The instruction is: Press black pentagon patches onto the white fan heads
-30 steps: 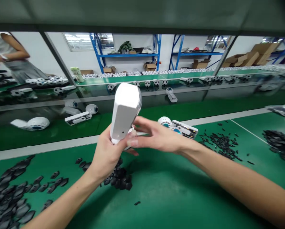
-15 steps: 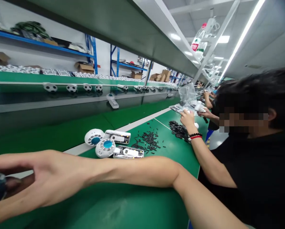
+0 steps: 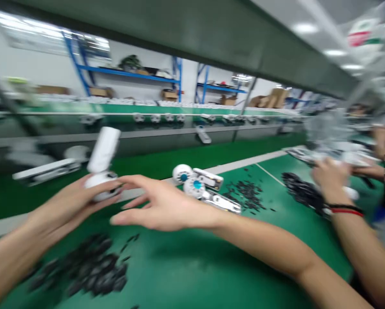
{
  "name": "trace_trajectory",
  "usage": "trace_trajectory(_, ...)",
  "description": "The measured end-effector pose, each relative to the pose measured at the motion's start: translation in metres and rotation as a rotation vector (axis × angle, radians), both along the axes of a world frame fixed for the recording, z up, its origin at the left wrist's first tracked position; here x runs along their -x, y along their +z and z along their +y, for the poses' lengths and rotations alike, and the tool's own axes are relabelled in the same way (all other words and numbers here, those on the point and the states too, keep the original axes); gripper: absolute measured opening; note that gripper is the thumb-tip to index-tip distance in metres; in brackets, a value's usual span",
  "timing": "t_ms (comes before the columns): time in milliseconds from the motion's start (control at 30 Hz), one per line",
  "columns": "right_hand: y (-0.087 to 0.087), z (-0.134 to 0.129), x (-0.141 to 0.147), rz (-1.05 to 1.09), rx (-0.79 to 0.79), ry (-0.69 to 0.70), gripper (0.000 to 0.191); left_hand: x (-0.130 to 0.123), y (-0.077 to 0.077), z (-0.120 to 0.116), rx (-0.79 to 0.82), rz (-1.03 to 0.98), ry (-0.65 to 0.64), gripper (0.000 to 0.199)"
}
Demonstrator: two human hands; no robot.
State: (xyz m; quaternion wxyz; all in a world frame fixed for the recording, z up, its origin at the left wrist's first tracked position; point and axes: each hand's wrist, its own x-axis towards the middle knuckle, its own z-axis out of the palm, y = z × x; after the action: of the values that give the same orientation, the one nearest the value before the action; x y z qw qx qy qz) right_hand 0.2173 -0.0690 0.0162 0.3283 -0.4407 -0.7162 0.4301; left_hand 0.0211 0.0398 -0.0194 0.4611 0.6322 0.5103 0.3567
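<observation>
1. One white device (image 3: 102, 150) is held in the air above the near green bench (image 3: 211, 274). Its long body tilts slightly up and to the right from a rounded lower end.
2. The left hand (image 3: 68, 204) is closed around that rounded end, with the fingers curled across it.
3. The right hand (image 3: 166, 207) is wide open and holds nothing. Its fingers are spread, and their tips reach just beside the device, though motion blur hides whether they touch it.
4. Just past the right hand, on the bench, lie two round white parts (image 3: 183, 174) with teal centres and two flat white-and-metal bars (image 3: 208, 179), all four close together.
5. Below the hands lies one heap of small black pieces (image 3: 95, 268). A looser scatter of black pieces (image 3: 245, 193) lies to the right of the four parts, and a denser pile (image 3: 300, 193) lies beyond it.
6. On the lower green shelf (image 3: 179, 156) to the left, behind the device, are one long flat white bar (image 3: 47, 170) and one blurred round white part (image 3: 77, 152).
7. At the right edge, a co-worker's hand (image 3: 331, 185), with a black and red wristband (image 3: 345, 210), works beside a clear plastic bag (image 3: 327, 128).
8. Farther off stand two blue shelf racks (image 3: 128, 73) (image 3: 221, 89) holding cardboard boxes (image 3: 169, 95).
</observation>
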Motion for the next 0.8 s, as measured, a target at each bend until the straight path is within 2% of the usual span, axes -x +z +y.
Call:
trace_trajectory(33, -0.006, -0.001, 0.001, 0.026, 0.003, 0.029, 0.071, 0.01, -0.003, 0.005, -0.02, 0.087, -0.03, 0.071)
trace_trajectory(100, -0.015, -0.001, 0.003, 0.034, 0.024, 0.037, 0.06, 0.022, -0.009, 0.021, -0.095, 0.181, 0.041, 0.08)
trace_trajectory(167, -0.018, -0.002, 0.007, 0.005, 0.059, 0.055, 0.046, 0.032, -0.012, 0.044, -0.163, 0.267, 0.089, 0.071)
trace_trajectory(233, -0.017, -0.003, 0.009, -0.043, 0.07, 0.068, 0.031, 0.045, -0.012, 0.067, -0.226, 0.38, 0.128, 0.058)
trace_trajectory(267, -0.016, -0.004, 0.01, -0.069, 0.064, 0.063, 0.026, 0.052, -0.01, 0.077, -0.266, 0.445, 0.158, 0.057)
trace_trajectory(367, -0.013, -0.004, 0.009, -0.13, 0.023, 0.026, 0.014, 0.068, -0.009, 0.101, -0.356, 0.631, 0.226, 0.072)
trace_trajectory(433, -0.014, -0.003, 0.008, -0.179, -0.016, -0.004, 0.011, 0.073, -0.014, 0.111, -0.352, 0.725, 0.239, 0.079)
trace_trajectory(500, -0.018, -0.001, 0.007, -0.27, -0.049, -0.039, 0.01, 0.071, -0.023, 0.118, -0.334, 0.789, 0.253, 0.077)
trace_trajectory(667, -0.031, 0.003, 0.01, -0.456, -0.052, -0.012, 0.012, 0.058, -0.039, 0.142, -0.282, 0.779, 0.292, 0.058)
trace_trajectory(800, -0.038, 0.002, 0.014, -0.496, -0.058, 0.051, 0.014, 0.054, -0.043, 0.163, -0.247, 0.55, 0.299, 0.045)
